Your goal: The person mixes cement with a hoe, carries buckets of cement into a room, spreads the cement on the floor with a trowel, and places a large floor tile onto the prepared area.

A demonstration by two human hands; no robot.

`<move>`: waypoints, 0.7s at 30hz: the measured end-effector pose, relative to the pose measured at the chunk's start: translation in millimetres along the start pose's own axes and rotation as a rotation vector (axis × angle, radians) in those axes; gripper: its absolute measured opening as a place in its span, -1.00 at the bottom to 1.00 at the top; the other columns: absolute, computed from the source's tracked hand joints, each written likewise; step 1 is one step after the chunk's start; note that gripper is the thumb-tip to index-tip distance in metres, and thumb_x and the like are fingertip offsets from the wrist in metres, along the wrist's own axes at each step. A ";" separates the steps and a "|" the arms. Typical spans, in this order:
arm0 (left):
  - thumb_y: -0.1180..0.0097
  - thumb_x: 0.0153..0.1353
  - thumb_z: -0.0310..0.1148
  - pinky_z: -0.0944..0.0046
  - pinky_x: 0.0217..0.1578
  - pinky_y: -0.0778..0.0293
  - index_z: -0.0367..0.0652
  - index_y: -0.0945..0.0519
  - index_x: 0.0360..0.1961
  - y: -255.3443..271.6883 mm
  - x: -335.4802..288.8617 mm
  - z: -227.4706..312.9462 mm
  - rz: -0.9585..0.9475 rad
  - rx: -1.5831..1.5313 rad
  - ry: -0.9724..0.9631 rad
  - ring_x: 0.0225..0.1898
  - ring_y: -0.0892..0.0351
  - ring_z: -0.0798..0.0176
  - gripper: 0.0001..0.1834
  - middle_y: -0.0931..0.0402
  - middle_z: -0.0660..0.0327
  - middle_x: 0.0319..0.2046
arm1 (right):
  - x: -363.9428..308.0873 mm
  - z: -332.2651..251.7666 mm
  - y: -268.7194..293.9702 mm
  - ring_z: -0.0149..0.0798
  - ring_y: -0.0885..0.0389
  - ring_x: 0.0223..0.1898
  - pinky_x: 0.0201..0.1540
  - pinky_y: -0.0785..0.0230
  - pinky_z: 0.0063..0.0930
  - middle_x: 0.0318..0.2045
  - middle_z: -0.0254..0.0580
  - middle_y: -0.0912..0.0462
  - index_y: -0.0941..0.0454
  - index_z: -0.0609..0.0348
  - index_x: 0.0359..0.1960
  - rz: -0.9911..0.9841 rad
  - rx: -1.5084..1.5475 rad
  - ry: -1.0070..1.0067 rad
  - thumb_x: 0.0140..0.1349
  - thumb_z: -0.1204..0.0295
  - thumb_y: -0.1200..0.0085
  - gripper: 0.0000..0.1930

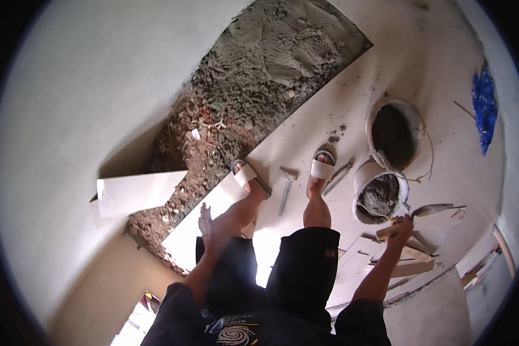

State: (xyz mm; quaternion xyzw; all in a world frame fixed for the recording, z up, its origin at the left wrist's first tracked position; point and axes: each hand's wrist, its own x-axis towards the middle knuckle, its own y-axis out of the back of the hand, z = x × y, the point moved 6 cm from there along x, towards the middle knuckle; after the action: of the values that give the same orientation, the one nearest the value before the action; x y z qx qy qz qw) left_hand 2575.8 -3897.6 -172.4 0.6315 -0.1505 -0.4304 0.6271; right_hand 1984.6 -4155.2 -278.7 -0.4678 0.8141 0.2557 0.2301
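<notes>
Dark shirt comes closest. Left hand hangs loose, empty; right hand grips a trowel, whose swing could knock the mortar bucket just beside it. Farther, a hammer between the sandals might trip a step; far left, the rough mortar bed could turn an ankle.

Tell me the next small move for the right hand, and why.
Probably swing the trowel blade toward the white bucket: the right hand grips its handle close by, the blade points away from the bucket, and grey mix lies inside.
</notes>
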 end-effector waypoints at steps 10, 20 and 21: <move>-0.10 0.19 -0.09 -0.23 0.33 0.06 -0.20 -0.18 0.33 -22.9 -33.7 42.6 -0.282 0.261 -0.174 0.40 -0.03 -0.12 -0.25 -0.10 -0.08 0.34 | -109.4 -13.5 -27.6 -0.31 -0.40 -0.37 -0.23 -0.38 -0.38 -0.39 -0.30 -0.34 -0.42 0.19 -0.24 0.256 -0.236 -0.176 0.23 0.29 0.02 -0.78; -0.13 0.16 0.00 -0.23 0.32 0.03 -0.21 -0.25 0.29 -23.6 -47.2 -15.0 -0.320 -0.044 -0.008 0.41 0.01 -0.14 -0.23 -0.08 -0.09 0.33 | -264.5 -46.6 -182.1 -0.23 -0.47 -0.40 -0.20 -0.32 -0.29 -0.53 -0.18 -0.46 -0.39 0.19 -0.51 -0.092 -0.499 -0.095 0.14 0.34 0.07 -0.81; -0.13 0.15 0.01 -0.23 0.32 0.03 -0.21 -0.27 0.28 -23.8 -48.9 -20.5 -0.340 -0.079 0.031 0.40 0.01 -0.14 -0.23 -0.08 -0.10 0.34 | -284.9 -40.3 -203.2 -0.23 -0.47 -0.41 -0.20 -0.31 -0.29 -0.53 -0.17 -0.48 -0.40 0.22 -0.52 -0.176 -0.532 -0.082 0.14 0.35 0.07 -0.80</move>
State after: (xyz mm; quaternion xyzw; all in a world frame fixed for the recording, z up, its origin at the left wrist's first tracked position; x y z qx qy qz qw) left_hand 2553.9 -3844.3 -180.2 0.6293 -0.0148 -0.5259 0.5720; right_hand 2287.9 -4084.8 -113.8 -0.5700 0.6646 0.4582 0.1532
